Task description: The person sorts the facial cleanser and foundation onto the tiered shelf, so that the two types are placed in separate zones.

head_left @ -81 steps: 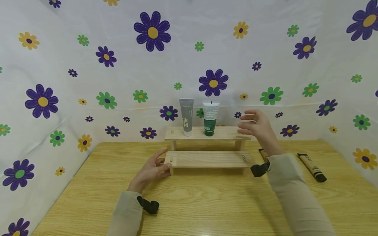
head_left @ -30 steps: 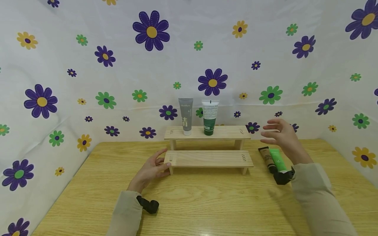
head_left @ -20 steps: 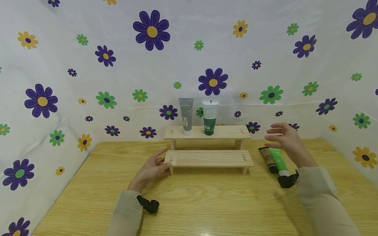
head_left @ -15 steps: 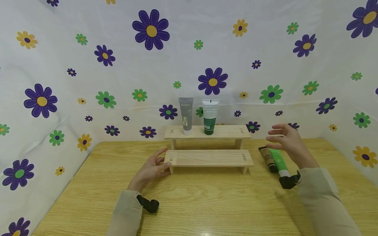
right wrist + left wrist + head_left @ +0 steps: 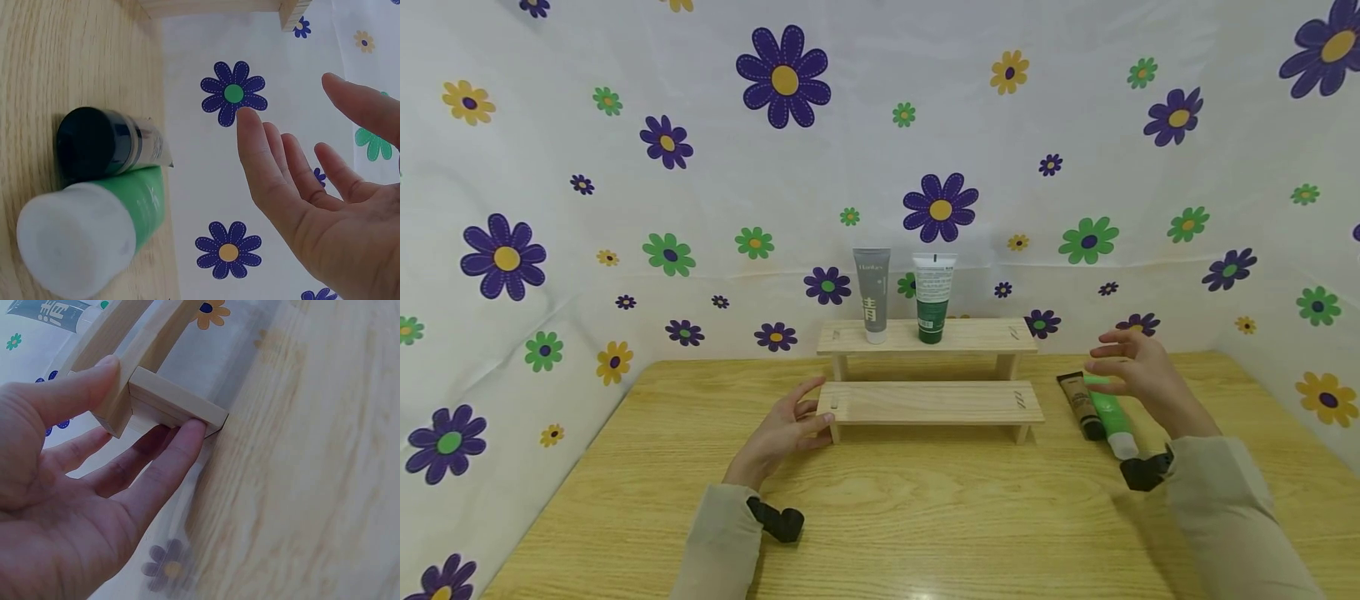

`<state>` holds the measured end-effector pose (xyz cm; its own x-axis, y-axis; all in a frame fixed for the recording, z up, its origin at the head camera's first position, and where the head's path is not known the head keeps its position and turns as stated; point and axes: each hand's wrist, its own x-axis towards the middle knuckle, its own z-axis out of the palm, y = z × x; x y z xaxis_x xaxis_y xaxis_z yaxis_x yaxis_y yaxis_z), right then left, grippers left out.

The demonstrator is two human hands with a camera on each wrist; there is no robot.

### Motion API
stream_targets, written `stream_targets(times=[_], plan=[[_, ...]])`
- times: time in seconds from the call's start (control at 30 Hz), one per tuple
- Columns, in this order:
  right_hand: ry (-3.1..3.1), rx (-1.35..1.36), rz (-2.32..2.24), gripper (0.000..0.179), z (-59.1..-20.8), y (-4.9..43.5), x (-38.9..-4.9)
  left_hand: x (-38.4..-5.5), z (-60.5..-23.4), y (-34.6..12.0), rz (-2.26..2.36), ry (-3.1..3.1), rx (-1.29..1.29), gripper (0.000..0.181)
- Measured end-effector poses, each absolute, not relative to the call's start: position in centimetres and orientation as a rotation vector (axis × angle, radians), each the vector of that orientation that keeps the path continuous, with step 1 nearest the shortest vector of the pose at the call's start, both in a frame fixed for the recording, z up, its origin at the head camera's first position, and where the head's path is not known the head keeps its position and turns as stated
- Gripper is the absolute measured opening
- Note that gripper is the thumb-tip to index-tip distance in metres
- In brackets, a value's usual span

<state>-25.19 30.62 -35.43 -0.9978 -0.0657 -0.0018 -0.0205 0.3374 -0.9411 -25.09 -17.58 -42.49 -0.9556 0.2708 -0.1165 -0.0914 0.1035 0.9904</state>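
My left hand (image 5: 782,433) holds the left end of a two-step wooden display stand (image 5: 925,402). In the left wrist view its thumb rests on the board's edge and a fingertip touches the stand's leg (image 5: 178,400). On the upper step a grey tube (image 5: 872,292) and a white-and-green tube (image 5: 934,300) stand upright on their caps. My right hand (image 5: 1146,379), fingers apart and holding nothing, hovers above a green tube (image 5: 1111,417) with a white cap. Beside that lies a tan tube (image 5: 1081,404) with a black cap. Both lie on the table, right of the stand.
The wood-grain table (image 5: 880,525) reaches back to a white flowered cloth (image 5: 820,183), which also hangs at both sides. Each wrist wears a black camera; the right camera (image 5: 1146,472) is near the green tube's cap.
From the upper step's right end, my right hand has moved right and down to above the tubes. Another tan tube, seen earlier at the right, is now hidden behind that arm. The left hand stays put.
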Motion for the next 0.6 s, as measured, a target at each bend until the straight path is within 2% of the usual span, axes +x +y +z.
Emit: stream_targets(times=[0.6], plan=[[2.553, -0.02, -1.643, 0.061, -36.7, 33.2, -24.2, -25.0, -42.4, -17.5, 1.938, 2.106, 0.174, 0.069]])
